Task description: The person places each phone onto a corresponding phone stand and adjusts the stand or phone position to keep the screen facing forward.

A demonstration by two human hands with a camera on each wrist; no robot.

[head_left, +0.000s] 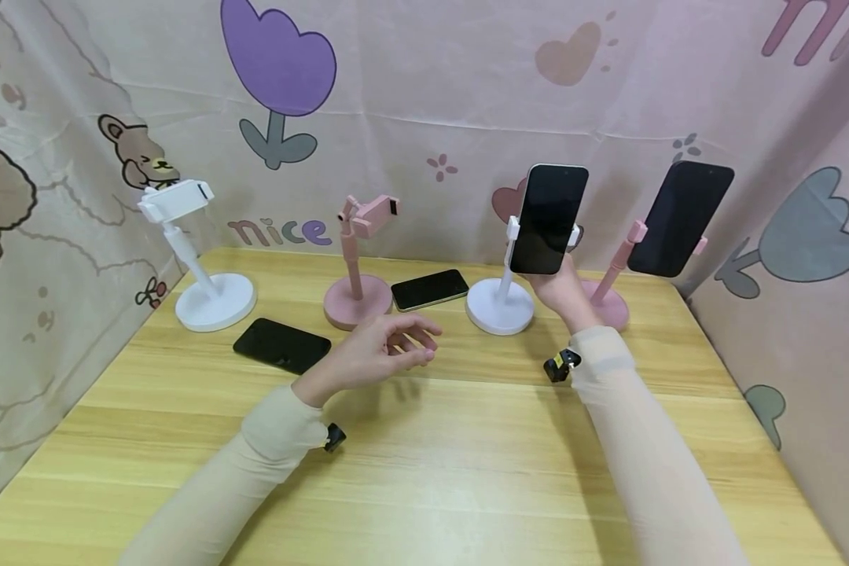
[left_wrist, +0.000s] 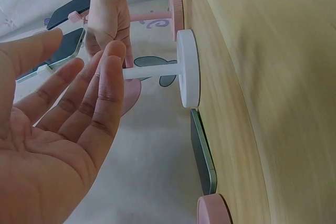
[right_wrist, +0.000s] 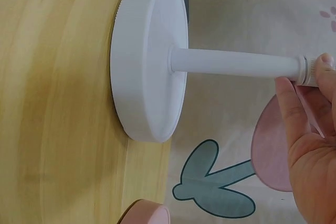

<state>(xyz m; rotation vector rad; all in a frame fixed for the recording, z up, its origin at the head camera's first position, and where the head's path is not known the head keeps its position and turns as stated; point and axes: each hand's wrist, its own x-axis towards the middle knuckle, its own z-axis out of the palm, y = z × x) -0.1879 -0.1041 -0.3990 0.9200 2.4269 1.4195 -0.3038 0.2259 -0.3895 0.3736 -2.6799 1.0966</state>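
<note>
Patterned curtain (head_left: 410, 86) lettered "nice" (head_left: 280, 233), right hand (head_left: 563, 295) pinching white stand (head_left: 500, 310)

Small curtained corner; whether domestic or staged cannot be determined. Creased pale fabric (head_left: 410, 75), printed with a purple tulip (head_left: 279, 67), a bear (head_left: 141, 149) and the lettering "nice" (head_left: 280, 233), hangs behind and beside a wood-grain counter (head_left: 460, 464), with phone stands (head_left: 499, 308) ranged along its back.
</note>
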